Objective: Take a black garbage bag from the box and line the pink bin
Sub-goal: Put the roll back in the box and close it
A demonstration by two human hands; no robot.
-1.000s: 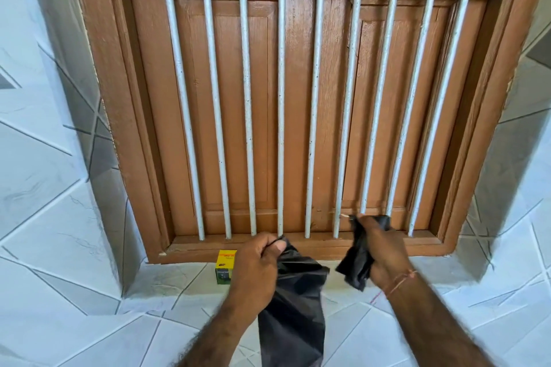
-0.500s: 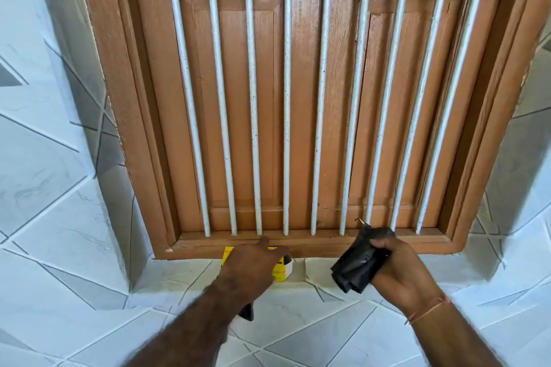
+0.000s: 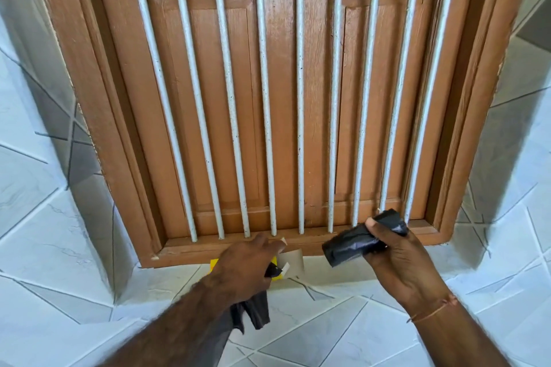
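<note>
Roll of black bags [image 3: 362, 240] clamped in right hand [image 3: 399, 259], thumb on top, in front of brown barred window [image 3: 298, 98]. Left hand [image 3: 247, 270] reaches forward over yellow box [image 3: 215, 264], fingers at its open pale flap [image 3: 293, 261]; loose black garbage bag [image 3: 256, 311] pinned under left palm, hanging below wrist. Pink bin out of view.

Nine white window bars [image 3: 300, 98], two hands (left [image 3: 247, 270], right [image 3: 399, 259]), one yellow box [image 3: 215, 264], one rolled black bag [image 3: 354, 243]
</note>
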